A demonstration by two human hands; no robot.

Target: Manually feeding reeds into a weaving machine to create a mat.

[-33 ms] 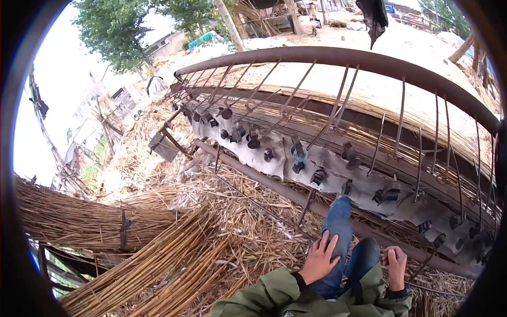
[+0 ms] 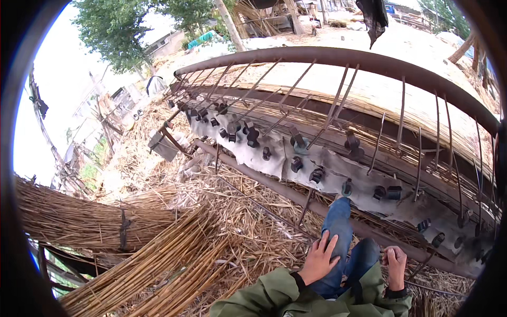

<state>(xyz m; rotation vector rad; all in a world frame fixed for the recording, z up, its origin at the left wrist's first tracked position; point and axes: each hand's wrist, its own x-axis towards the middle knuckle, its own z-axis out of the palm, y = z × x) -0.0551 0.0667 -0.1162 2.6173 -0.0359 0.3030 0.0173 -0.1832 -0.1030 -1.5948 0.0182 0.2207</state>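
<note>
My left hand [image 2: 322,259] rests spread on the knee of my raised leg in blue jeans [image 2: 338,216], holding nothing. To its right, my right hand [image 2: 395,267] is held with its fingers curled in; what they hold, if anything, is hidden. In front of both hands runs a long rusty metal machine with a top tube [image 2: 317,54], many thin upright rods [image 2: 401,111] and a pale, worn strip [image 2: 269,164] dotted with several dark clamp-like pieces [image 2: 318,174]. My foot is up beside the lower pipe [image 2: 264,171]. Long reeds [image 2: 369,113] lie along the machine behind the rods.
Bundles of long reeds [image 2: 132,264] and a rolled reed mat [image 2: 74,216] lie at the left on loose straw [image 2: 222,206]. A grey metal box [image 2: 163,145] is fixed near the machine's far end. Trees [image 2: 111,31] and wooden posts [image 2: 227,24] stand behind.
Several dark pieces along the pale strip have shifted slightly or changed their angle. My hands and legs stay in the same place.
</note>
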